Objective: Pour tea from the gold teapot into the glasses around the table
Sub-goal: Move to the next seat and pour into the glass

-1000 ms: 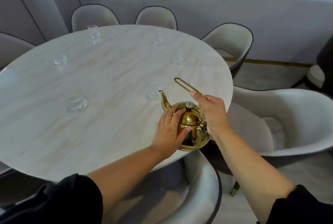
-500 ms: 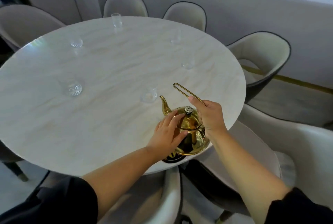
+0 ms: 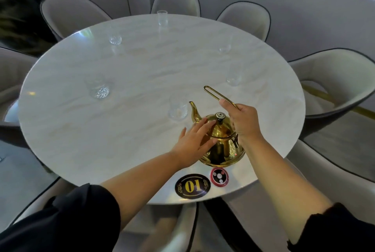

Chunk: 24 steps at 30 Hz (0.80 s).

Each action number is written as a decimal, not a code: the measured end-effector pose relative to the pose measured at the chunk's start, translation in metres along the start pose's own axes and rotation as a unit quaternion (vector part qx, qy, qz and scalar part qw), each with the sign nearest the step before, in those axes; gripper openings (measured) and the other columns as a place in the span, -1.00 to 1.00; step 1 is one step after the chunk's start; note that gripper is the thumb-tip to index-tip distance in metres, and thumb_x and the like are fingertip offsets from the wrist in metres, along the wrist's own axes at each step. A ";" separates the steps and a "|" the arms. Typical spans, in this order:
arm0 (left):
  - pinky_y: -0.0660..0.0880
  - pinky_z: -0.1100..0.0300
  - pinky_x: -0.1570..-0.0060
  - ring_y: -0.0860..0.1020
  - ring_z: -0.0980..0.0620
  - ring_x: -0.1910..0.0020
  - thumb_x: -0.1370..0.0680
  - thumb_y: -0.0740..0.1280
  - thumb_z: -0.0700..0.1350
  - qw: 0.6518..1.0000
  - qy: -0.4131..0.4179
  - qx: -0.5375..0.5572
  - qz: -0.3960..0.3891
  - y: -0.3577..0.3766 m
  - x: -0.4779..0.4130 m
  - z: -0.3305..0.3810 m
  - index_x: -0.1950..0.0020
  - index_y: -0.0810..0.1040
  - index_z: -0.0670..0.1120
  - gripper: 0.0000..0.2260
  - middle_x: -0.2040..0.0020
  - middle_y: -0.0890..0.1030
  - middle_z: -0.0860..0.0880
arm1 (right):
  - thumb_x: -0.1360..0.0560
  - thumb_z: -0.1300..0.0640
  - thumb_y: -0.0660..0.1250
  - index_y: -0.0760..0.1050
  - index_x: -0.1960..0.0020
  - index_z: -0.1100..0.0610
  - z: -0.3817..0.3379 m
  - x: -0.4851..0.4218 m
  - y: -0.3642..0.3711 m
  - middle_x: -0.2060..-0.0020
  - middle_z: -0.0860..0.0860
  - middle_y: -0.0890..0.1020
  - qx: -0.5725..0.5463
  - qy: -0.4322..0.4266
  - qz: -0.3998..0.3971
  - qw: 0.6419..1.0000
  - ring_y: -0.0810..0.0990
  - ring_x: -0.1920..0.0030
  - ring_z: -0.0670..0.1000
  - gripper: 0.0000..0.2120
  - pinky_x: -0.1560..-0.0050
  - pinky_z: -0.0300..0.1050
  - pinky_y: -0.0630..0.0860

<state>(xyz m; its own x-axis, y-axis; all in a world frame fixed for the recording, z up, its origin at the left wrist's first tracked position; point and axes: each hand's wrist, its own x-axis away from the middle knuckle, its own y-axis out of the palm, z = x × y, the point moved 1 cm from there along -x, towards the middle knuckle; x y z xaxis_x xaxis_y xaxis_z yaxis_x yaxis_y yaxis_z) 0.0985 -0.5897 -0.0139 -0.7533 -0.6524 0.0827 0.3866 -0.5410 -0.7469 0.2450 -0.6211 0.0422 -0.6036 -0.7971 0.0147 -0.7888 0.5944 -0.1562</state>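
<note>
Pre-pour stance. Your right hand (image 3: 243, 123) grips the gold teapot (image 3: 221, 146) by its wire handle (image 3: 215, 94), fingers curled round the wire. Your left hand (image 3: 192, 146) lies flat, fingers straight, on the lid and shoulder. The pot stands on the table (image 3: 121, 130) directly under both hands, its spout (image 3: 193, 111) pointing away from you.

Hazards, as judged:
- The nearest glass (image 3: 178, 109) stands just beyond your left fingertips, close beside the spout. A quick lift or swing could knock it over.
- The handle is thin, and you hold it low (near the hinge, it seems). The pot may swing and pour too early.
- If your left hand comes off the lid knob (image 3: 220, 115) while you tilt, the lid could slip.
- The far glasses, such as the one (image 3: 234, 77) beyond your right hand, call for a long reach, so drips on the marble are likely.
- The pot's wall may be hot under your palm.
</note>
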 end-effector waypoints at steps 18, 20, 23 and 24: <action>0.09 0.11 -0.42 0.10 -0.02 -0.51 -0.59 0.01 0.20 0.990 -0.018 0.123 -0.061 -0.035 -0.032 -0.026 -0.50 -0.04 0.27 -0.51 -0.55 -0.05 0.14 | -0.42 -0.12 0.45 0.24 0.48 0.12 -0.026 -0.061 0.037 0.55 0.01 0.21 0.139 -0.004 -0.051 0.989 0.15 0.56 -0.06 -0.47 0.36 -0.13 0.22; 0.05 0.20 -0.37 0.09 0.00 -0.52 -0.59 0.01 0.19 0.989 -0.019 0.136 -0.060 -0.036 -0.034 -0.027 -0.50 -0.04 0.26 -0.51 -0.55 -0.05 0.15 | -0.43 -0.11 0.44 0.25 0.49 0.12 -0.029 -0.064 0.039 0.58 -0.02 0.22 0.152 -0.003 -0.054 0.987 0.18 0.54 -0.05 -0.48 0.32 -0.11 0.25; 0.02 0.28 -0.30 0.08 0.03 -0.51 -0.60 0.01 0.17 0.987 -0.020 0.152 -0.057 -0.037 -0.035 -0.028 -0.51 -0.03 0.24 -0.52 -0.55 -0.04 0.14 | -0.43 -0.11 0.44 0.24 0.50 0.10 -0.032 -0.067 0.043 0.67 -0.12 0.21 0.168 0.005 -0.056 0.984 0.18 0.56 -0.06 -0.47 0.27 -0.09 0.30; 0.01 0.28 -0.30 0.08 0.03 -0.51 -0.60 0.01 0.16 0.986 -0.021 0.156 -0.057 -0.037 -0.036 -0.028 -0.51 -0.02 0.24 -0.53 -0.55 -0.03 0.13 | -0.43 -0.12 0.44 0.24 0.49 0.10 -0.033 -0.069 0.044 0.66 -0.11 0.21 0.173 0.006 -0.057 0.983 0.19 0.55 -0.05 -0.47 0.25 -0.08 0.31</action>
<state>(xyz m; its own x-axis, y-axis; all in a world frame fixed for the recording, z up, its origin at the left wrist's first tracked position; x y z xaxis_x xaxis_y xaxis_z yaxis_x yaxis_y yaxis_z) 0.0961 -0.5316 -0.0072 -0.7810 -0.5961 0.1862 0.4509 -0.7446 -0.4921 0.2477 -0.5367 0.0664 -0.5160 -0.8542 0.0636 -0.7662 0.4271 -0.4801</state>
